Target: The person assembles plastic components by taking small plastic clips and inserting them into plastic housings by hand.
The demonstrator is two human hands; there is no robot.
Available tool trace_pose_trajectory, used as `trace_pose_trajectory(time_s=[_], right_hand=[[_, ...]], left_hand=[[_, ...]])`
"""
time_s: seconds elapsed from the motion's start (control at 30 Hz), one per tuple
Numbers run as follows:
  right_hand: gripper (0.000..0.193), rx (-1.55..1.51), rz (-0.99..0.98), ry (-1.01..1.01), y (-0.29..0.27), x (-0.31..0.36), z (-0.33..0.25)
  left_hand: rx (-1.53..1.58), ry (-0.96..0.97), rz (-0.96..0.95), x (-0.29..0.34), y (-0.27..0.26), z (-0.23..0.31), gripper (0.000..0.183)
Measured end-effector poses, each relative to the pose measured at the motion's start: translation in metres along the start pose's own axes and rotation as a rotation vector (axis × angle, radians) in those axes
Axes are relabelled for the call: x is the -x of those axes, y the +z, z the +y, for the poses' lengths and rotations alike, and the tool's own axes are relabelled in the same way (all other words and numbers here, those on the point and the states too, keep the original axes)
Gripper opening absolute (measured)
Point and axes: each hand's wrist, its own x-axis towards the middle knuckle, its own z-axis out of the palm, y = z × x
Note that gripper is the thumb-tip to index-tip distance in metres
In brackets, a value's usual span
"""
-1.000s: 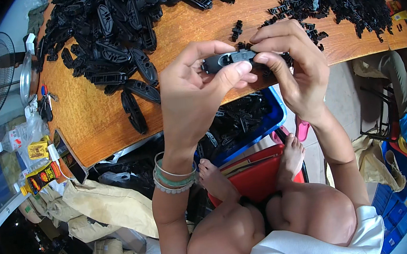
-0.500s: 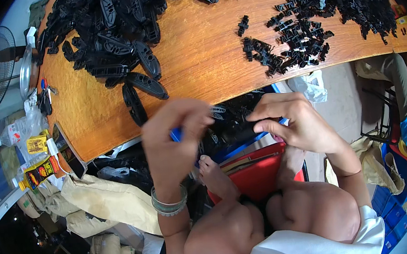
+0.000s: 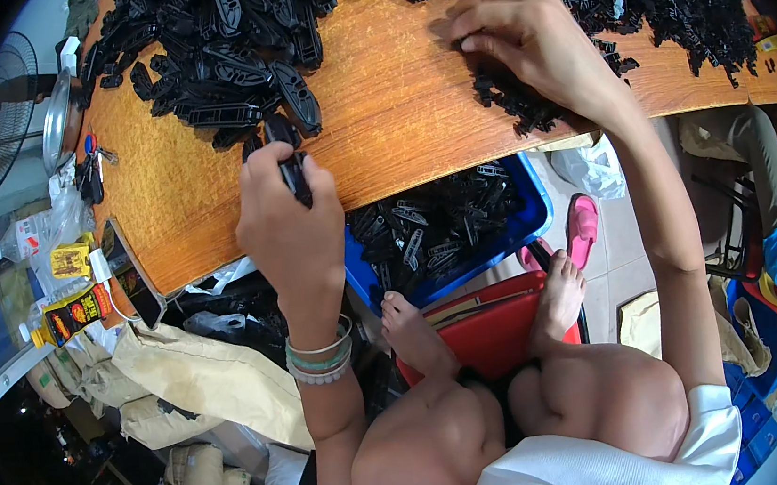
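1. Two bare hands work beyond the blue bin (image 3: 541,206): the left hand (image 3: 290,205) off its left far corner, the right hand (image 3: 527,43) past its far right.
2. The left fingers grasp a long black part (image 3: 294,169), thumb on one side and forefinger on the other, left of and beyond the blue bin; whether it is lifted cannot be told.
3. The right thumb and fingertips pinch a small black clip (image 3: 461,43), mostly covered, on the wooden table (image 3: 383,101) beyond the blue bin.
4. Inside the blue bin lies a loose jumble of black openwork parts (image 3: 448,222); the table edge cuts off its far side.
5. Beyond the bin, long black housings (image 3: 227,61) are heaped to the left and small black pieces (image 3: 668,19) to the right.
6. Well left of the bin, a black-and-yellow packet (image 3: 79,313) and a yellow box (image 3: 74,259) carry print, beside a clear bottle (image 3: 12,246) with a pale label.
7. Loose clips (image 3: 516,108) beyond the bin are partly hidden beneath the right hand; individual pieces in both heaps blur together, and the upper edge crops the heaps.
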Motion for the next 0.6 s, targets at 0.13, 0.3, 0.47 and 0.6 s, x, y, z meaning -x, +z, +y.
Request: trace_pose_trajectory(time_s=[0.13,0.3,0.47,0.6], right_hand=[[0.020,-0.827,0.194,0.353,-0.005,0.009,-0.011],[0.022,-1.309,0.211,0.556,-0.017,0.018,-0.031],[0.014,-1.183,0.351,0.484,-0.015,0.029,-0.054],[0.010,-1.160,0.412,0.583,-0.014,0.029,-0.088]], left_hand=[[0.468,-0.181,0.125,0.013,-0.014,0.007,0.012],[1.226,-0.235,-0.176,0.011,-0.020,0.034,0.019],[1.416,-0.255,-0.360,0.013,-0.018,0.046,0.028],[1.398,-0.272,-0.370,0.017,-0.019,0.056,0.028]])
